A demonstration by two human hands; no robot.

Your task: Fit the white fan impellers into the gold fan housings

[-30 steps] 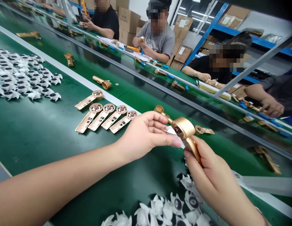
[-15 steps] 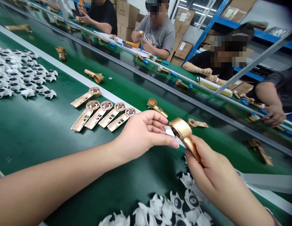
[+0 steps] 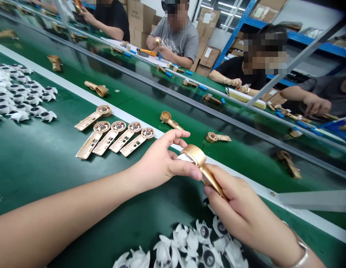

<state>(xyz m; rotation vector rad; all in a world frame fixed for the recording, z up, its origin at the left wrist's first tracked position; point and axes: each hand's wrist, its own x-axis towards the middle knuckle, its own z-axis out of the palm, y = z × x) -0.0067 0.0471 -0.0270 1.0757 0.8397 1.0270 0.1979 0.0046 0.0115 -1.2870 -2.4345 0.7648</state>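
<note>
The right hand is closed around the long handle of a gold plastic body, and its fingers wrap the handle from below. The round head of this body points up and sits in the air above the green tabletop, between the two hands. The left hand is open and curved, with the fingers up and the thumb reaching toward the handle, so the gap between them is wide. A small white piece lies just at the round head, next to the left hand, but I cannot tell if the hand holds it. A silver bracelet is on the right wrist. Behind the left hand, five flat gold shells lie on the tabletop, side by side and slanted. Two more gold parts lie near the hands: one round-headed part and one short flat part. White fan blades are in a pile below the hands, and a second pile of fan blades lies far on the left. Across the tabletop, a co-worker in a gray shirt has a small gold part in the hands, and cardboard boxes stand behind.
</note>
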